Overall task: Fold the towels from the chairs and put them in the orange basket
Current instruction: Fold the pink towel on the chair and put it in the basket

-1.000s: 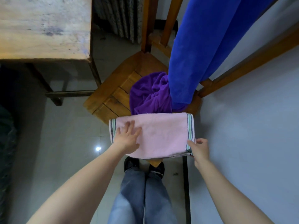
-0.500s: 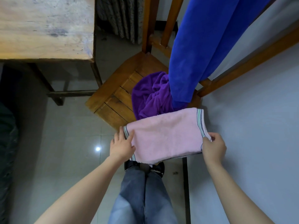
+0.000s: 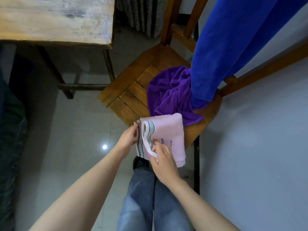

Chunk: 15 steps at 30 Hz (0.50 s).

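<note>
Floor: glossy grey tiles [image 3: 75, 130] under us, with one bright light spot [image 3: 104, 147] reflected off to the left.
Legs: looking straight down we see blue jeans [image 3: 141, 197] and a black shoe [image 3: 139, 162] poking out below the towel.
Right hand: our right hand [image 3: 162, 162] pinches the near corner of the white-hemmed flap, with its fingers curled on top of the cloth.
Left hand: our left hand [image 3: 127, 137] grips the striped left edge, fingers wrapped onto it, so both hands are busy with the same towel.
Pink towel: the pink towel [image 3: 168, 130] is folded into a small rectangle, striped end doubled back on top, and it's held over the front corner of the chair. Honestly can't tell if it's resting on the wood or just hanging in our hands.
Chair: wooden chair [image 3: 133, 84] with a slatted seat, sitting right by the pale wall [image 3: 258, 147] on our right.
Purple towel: the purple towel [image 3: 168, 92] lies crumpled on the seat just behind the pink one.
Blue towel: the blue towel [image 3: 225, 39] hangs down from the chair back, its lower end landing on the purple heap.
Table: worn wooden table [image 3: 50, 19] at far left, well apart from the chair.
Way back: some patterned fabric [image 3: 138, 14] hangs behind the table, too dim for us to make out.
</note>
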### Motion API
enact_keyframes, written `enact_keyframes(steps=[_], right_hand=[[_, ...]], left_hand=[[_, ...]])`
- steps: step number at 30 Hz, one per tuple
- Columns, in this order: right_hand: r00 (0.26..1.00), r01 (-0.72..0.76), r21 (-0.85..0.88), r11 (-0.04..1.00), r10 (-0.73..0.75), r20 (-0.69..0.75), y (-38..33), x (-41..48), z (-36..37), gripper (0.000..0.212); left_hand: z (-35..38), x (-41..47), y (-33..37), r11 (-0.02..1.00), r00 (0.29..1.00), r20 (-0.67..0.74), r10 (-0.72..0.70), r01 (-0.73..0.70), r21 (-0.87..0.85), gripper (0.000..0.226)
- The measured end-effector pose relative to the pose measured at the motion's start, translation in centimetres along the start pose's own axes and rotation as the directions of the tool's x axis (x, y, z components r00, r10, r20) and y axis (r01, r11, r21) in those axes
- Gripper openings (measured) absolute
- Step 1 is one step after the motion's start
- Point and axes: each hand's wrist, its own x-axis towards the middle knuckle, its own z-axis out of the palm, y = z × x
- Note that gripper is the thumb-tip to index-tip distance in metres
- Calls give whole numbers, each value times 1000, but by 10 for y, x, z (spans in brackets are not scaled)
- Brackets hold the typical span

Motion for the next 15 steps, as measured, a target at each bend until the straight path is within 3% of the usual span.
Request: enact_keyframes(steps=[5,8,10,12,13,15], right_hand=[[1000,-4,-1,1000,4,-2,-11,20,8,22],[990,-60,0,998,59,130,-9,29,9,19],[972,-36,-32,999,42,233,-2,34,6,24],[975,-2,-44,999,12,223,3,35,-1,33],[992,40,-97,994,-28,121,6,35,-5,36],[983,123,-329,936,-161,-92,18,37,-12,38]], left_hand=[[-2,7,-9,992,998,54,-31,37,-123,58],[-4,10,-10,989,995,81,-54,64,-131,67],[-4,10,-8,991,997,56,-50,56,-119,61],[0,12,-7,998,996,-70,52,-50,28,49],[3,12,-7,977,979,-154,135,-106,187,52],[11,8,-9,833,889,-301,345,-142,534,60]])
